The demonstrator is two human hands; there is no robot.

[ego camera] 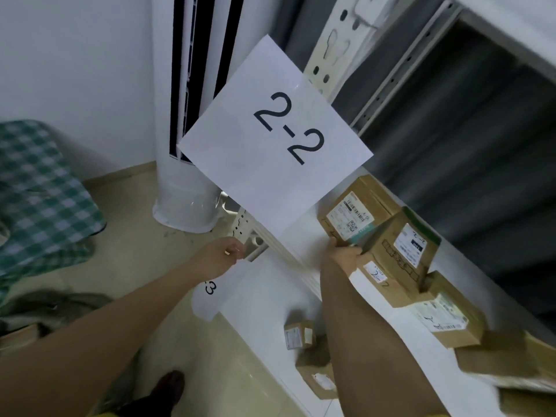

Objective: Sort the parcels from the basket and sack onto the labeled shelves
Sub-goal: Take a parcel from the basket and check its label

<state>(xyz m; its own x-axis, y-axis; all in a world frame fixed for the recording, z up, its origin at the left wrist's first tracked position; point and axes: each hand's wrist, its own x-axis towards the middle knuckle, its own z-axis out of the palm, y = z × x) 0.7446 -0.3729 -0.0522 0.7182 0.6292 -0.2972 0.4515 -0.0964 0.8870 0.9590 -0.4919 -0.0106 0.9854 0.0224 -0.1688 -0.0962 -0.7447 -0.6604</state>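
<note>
Right hand point(346, 255) has its grip curled on a brown cardboard parcel point(404, 251) with a white label handwritten "2-2", tilted on the white shelf point(301, 236) under the "2-2" sign point(275, 136). More labelled boxes point(350, 212) sit beside it, touching. Left hand point(224, 254) pinches the shelf's corner bracket point(255, 245).

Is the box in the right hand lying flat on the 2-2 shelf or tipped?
Tipped. The box leans across neighbouring parcels, one corner raised, while the right hand grips its lower left end.
</note>
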